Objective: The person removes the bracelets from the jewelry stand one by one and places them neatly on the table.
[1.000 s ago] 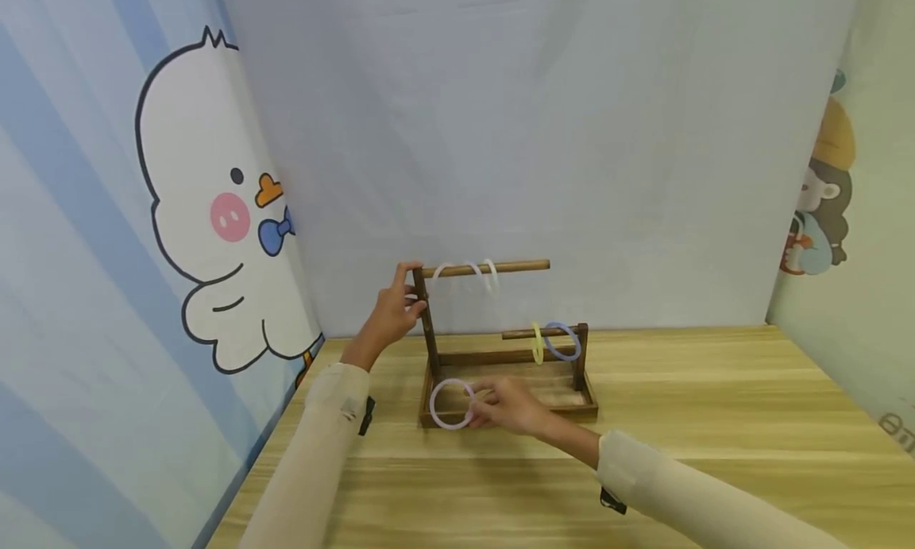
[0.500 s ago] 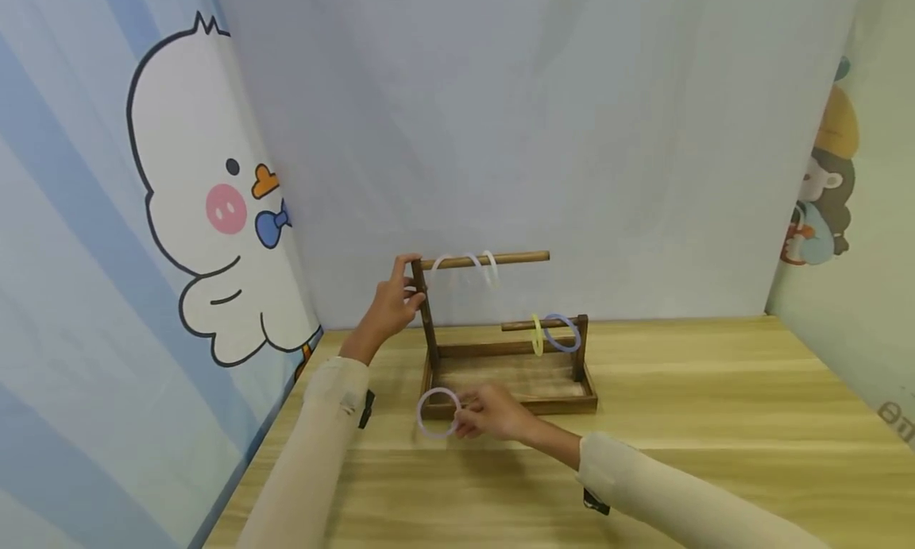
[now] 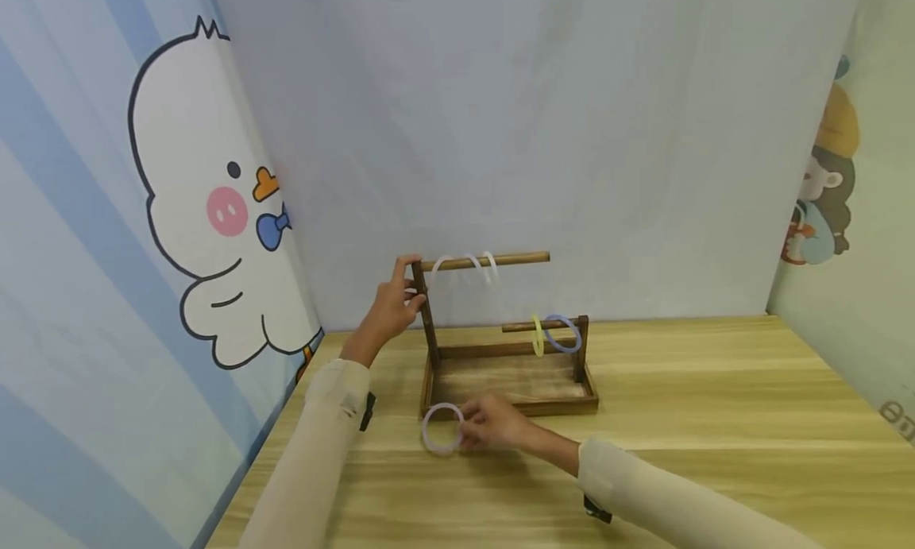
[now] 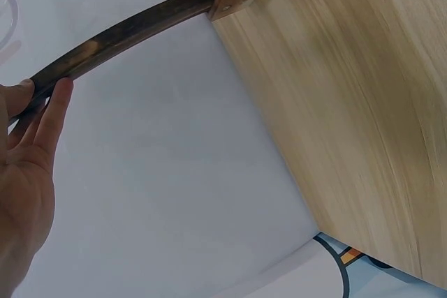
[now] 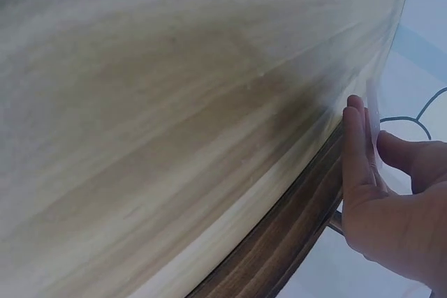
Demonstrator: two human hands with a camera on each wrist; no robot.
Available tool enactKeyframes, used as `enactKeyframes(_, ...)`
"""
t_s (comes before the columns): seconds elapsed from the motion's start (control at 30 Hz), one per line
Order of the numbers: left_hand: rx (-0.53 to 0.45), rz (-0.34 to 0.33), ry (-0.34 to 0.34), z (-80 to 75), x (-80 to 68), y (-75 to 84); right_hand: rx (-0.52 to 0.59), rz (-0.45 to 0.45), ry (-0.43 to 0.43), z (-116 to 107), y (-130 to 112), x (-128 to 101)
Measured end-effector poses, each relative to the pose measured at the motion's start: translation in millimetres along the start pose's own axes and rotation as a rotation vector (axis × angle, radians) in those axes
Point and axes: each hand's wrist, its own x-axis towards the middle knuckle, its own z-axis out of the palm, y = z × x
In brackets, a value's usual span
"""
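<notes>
My left hand [image 3: 393, 307] grips the top of the dark wooden upright post [image 3: 430, 330] on the left of a rack. In the left wrist view its thumb and fingers lie on either side of that post [image 4: 133, 29]. Between thumb and fingers, my right hand [image 3: 498, 422] pinches a pale purple ring [image 3: 443, 406]. The ring faces the head camera, in front of the rack's tray base [image 3: 554, 407] at its left end. From the right wrist view, the ring [image 5: 374, 106] appears edge-on between the thumb and the straight fingers.
Three whitish and pale purple rings [image 3: 491, 264] hang on the upper bar [image 3: 525, 257]. A yellow ring [image 3: 538, 338] and a blue ring [image 3: 574, 349] hang on the shorter lower bar [image 3: 511, 327]. A grey-white curtain [image 3: 572, 136] stands behind the wooden table [image 3: 715, 406].
My right hand has carried the purple ring slightly left and toward me, from over the tray to in front of its edge. The left hand keeps hold of the post.
</notes>
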Motion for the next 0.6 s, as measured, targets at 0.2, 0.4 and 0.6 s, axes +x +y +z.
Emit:
enactKeyframes(0.2, -0.004, 0.000, 0.000, 2.5, -2.7, -1.1, 0.004, 0.067, 0.001, 4.2, 7.8, -3.4)
enactKeyframes(0.4, 0.013, 0.007, 0.000, 2.8, -1.8, -1.8, 0.015, 0.083, 0.013, 5.1, 9.2, -4.0)
enactKeyframes(0.6, 0.013, -0.002, -0.004, 2.7, 0.1, 0.3, -0.014, 0.090, 0.037, 4.4, 10.2, -2.7)
